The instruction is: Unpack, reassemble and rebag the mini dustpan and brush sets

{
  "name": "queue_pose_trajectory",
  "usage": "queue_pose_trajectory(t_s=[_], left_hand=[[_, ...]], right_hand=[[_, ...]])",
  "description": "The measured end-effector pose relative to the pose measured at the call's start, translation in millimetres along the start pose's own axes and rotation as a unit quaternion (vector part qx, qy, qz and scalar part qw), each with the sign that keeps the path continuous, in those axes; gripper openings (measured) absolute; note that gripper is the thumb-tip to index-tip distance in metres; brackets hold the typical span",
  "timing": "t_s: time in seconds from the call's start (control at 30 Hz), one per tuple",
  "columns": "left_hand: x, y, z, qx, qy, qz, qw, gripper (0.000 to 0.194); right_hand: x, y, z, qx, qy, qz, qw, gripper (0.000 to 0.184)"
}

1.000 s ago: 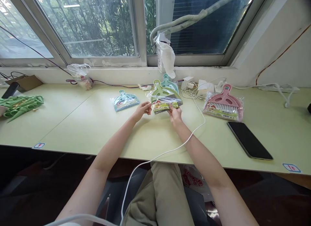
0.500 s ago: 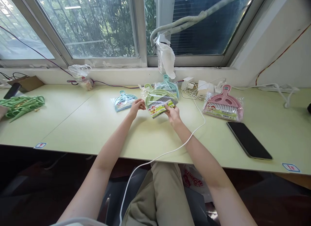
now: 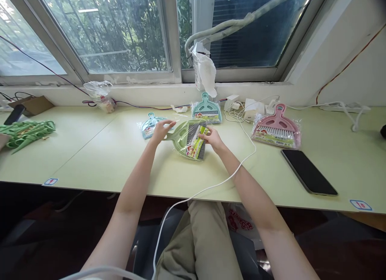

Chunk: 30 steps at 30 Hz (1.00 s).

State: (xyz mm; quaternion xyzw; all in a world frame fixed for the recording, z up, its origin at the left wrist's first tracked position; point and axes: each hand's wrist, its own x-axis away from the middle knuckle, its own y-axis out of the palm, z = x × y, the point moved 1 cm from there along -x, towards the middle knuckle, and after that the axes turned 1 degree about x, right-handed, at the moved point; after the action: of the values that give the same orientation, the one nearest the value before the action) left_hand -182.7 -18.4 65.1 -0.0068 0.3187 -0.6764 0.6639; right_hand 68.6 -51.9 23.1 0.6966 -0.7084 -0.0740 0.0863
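Note:
A light green dustpan and brush set (image 3: 181,140) in a clear plastic wrapper is between my hands, above the table. Its handle points left, and the grey bristles and printed label face up on the right part. My right hand (image 3: 213,138) grips the bristle end by the label, thumb on top. At the handle end, my left hand (image 3: 163,130) has its fingers pinched together on the handle or its wrapper; the exact contact is partly hidden. Behind the left hand lies a small blue dustpan set (image 3: 148,129). Another blue dustpan set (image 3: 208,111) lies farther back.
A wrapped pink dustpan set (image 3: 279,129) and a black phone (image 3: 309,171) lie to the right. A white cable (image 3: 232,173) crosses the table over my right forearm. Chargers (image 3: 251,110) stand by the wall. Green pieces (image 3: 30,131) and a bagged item (image 3: 104,99) are at left.
The green dustpan set has turned counterclockwise, its handle swinging from up to left, and come nearer to me. My left hand has moved left. The blue set behind is more exposed.

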Motion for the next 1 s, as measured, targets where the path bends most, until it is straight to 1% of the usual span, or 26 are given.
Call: queue_pose_trajectory(t_s=[0.07,0.13,0.23,0.3,0.37,0.4,0.47,0.53,0.6,0.67,0.73,0.8,0.87,0.9,0.93,0.97,1.0], left_hand=[[0,1.7,-5,0.043,-0.025,-0.036,0.998,0.035],[0,3.1,-9,0.073,-0.038,-0.039,0.996,0.036],[-1,0.8,-15,0.108,-0.054,-0.005,0.993,0.036],[-3,-4.5,-21,0.127,-0.073,0.027,0.989,0.033],[-6,-12.8,-31,0.145,-0.103,0.077,0.981,0.027],[-7,-17.9,-36,0.151,-0.119,0.113,0.975,0.023],[-10,-29.7,-48,0.144,-0.146,0.207,0.957,0.017],[-10,-42.0,-58,0.108,-0.170,0.305,0.931,0.015],[-8,-52.7,-64,0.021,-0.197,0.381,0.903,0.016],[-3,-60.2,-66,-0.083,-0.220,0.433,0.870,0.014],[3,-63.2,-61,-0.153,-0.233,0.466,0.840,0.012],[8,-61.6,-51,-0.186,-0.225,0.490,0.822,0.027],[13,-56.0,-36,-0.208,-0.185,0.500,0.820,0.043],[14,-51.4,-28,-0.211,-0.153,0.492,0.831,0.047],[15,-45.4,-20,-0.206,-0.120,0.473,0.848,0.046],[16,-37.9,-12,-0.193,-0.084,0.441,0.872,0.041],[16,-28.7,-5,-0.177,-0.048,0.396,0.900,0.034]], right_hand=[[0,0,1,0.013,0.004,-0.005,1.000,0.051],[1,1,2,0.011,0.003,-0.013,1.000,0.051],[1,1,0,0.005,-0.002,-0.020,1.000,0.052],[1,-2,-2,0.001,-0.005,-0.014,1.000,0.052],[-2,-7,-4,-0.008,-0.013,0.007,1.000,0.051],[-4,-10,-4,-0.015,-0.018,0.022,0.999,0.050],[-8,-17,-4,-0.032,-0.029,0.059,0.997,0.045],[-12,-24,-3,-0.052,-0.036,0.099,0.993,0.040],[-15,-30,-2,-0.073,-0.035,0.131,0.988,0.038],[-16,-33,-2,-0.091,-0.033,0.148,0.984,0.037],[-16,-34,-2,-0.105,-0.037,0.146,0.983,0.036],[-16,-32,-3,-0.114,-0.045,0.138,0.983,0.035],[-14,-30,-3,-0.119,-0.050,0.133,0.983,0.037],[-14,-29,-3,-0.121,-0.053,0.132,0.982,0.038],[-13,-27,-3,-0.122,-0.055,0.130,0.982,0.040],[-13,-26,-2,-0.122,-0.057,0.128,0.983,0.041],[-13,-26,-2,-0.121,-0.060,0.127,0.983,0.042]])
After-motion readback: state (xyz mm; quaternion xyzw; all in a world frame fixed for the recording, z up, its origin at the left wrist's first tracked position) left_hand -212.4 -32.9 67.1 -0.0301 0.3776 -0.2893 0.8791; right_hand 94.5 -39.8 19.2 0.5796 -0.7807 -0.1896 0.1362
